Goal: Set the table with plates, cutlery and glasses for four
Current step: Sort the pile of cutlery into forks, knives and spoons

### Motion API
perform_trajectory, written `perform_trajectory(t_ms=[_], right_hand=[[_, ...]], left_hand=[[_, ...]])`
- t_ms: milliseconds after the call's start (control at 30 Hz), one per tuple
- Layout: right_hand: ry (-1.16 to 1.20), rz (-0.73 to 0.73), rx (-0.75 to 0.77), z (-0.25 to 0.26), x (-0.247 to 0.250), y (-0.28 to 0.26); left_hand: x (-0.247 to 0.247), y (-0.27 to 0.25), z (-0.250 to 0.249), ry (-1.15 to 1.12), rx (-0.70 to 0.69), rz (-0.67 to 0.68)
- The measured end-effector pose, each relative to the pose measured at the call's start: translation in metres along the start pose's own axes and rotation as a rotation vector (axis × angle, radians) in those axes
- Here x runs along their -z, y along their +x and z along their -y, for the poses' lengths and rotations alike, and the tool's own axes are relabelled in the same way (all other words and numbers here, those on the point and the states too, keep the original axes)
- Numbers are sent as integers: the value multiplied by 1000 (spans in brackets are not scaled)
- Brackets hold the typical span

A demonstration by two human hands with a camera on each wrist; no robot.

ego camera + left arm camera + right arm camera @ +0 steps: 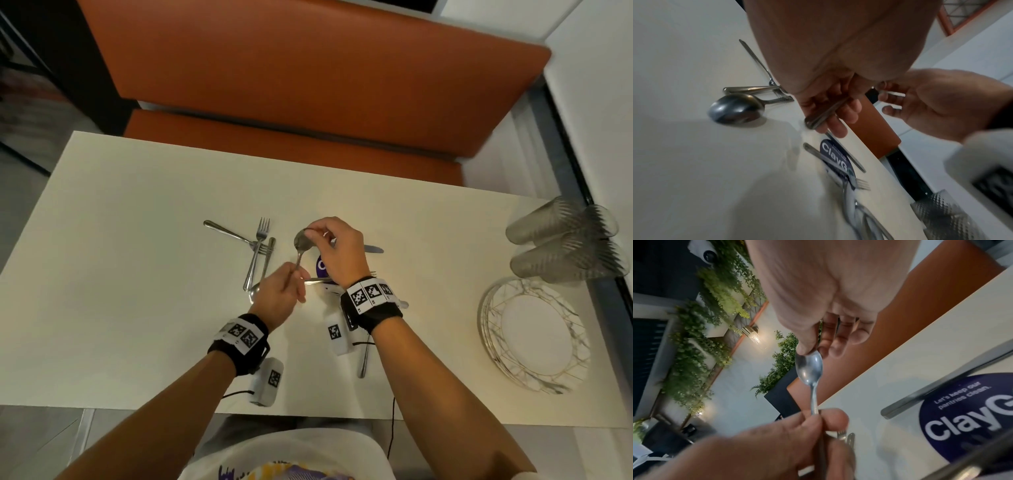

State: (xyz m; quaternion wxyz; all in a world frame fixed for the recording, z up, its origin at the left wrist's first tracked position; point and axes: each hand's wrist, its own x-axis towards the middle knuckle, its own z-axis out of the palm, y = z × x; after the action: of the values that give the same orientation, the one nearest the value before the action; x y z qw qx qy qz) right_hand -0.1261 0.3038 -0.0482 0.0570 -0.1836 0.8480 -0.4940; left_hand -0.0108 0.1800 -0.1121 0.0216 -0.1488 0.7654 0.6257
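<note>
Both hands hold one spoon (301, 244) above the middle of the white desk (137, 274). The left hand (279, 291) grips its handle with curled fingers, while the right hand (337, 248) pinches the rim of the bowl between thumb and fingertips. Left of them lies a loose heap of cutlery (255, 255), forks and a spoon crossing one another. A knife (373, 249) lies beyond the right hand, beside a purple sticker (320, 267); more pieces seem to lie under the right wrist, blurred. At the desk's right edge a stack of plates (534, 334) sits near clear glasses (565, 240) lying on their sides.
</note>
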Motion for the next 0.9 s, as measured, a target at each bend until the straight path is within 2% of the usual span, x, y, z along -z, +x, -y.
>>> perform_trajectory(t_ms=[133,333,433,567,733,900], right_hand=[[6,40,-25,1,-19,-2],[-78,193,-87,-14,-58,-21],[-245,359,-19,-24,-78,-30],[-480,511,113,-27,-101,-30],[-663,561,256,-27,-113,-18],[-615,617,332,-30,-111,-21]], left_hand=[[2,-20,19,-119,57,-31],[42,-43,52,-83,201,-215],[67,-49,69,-59,297,-281],[89,-55,78,0,317,-348],[102,-57,82,-35,334,-379],[104,-54,74,-39,326,-393]])
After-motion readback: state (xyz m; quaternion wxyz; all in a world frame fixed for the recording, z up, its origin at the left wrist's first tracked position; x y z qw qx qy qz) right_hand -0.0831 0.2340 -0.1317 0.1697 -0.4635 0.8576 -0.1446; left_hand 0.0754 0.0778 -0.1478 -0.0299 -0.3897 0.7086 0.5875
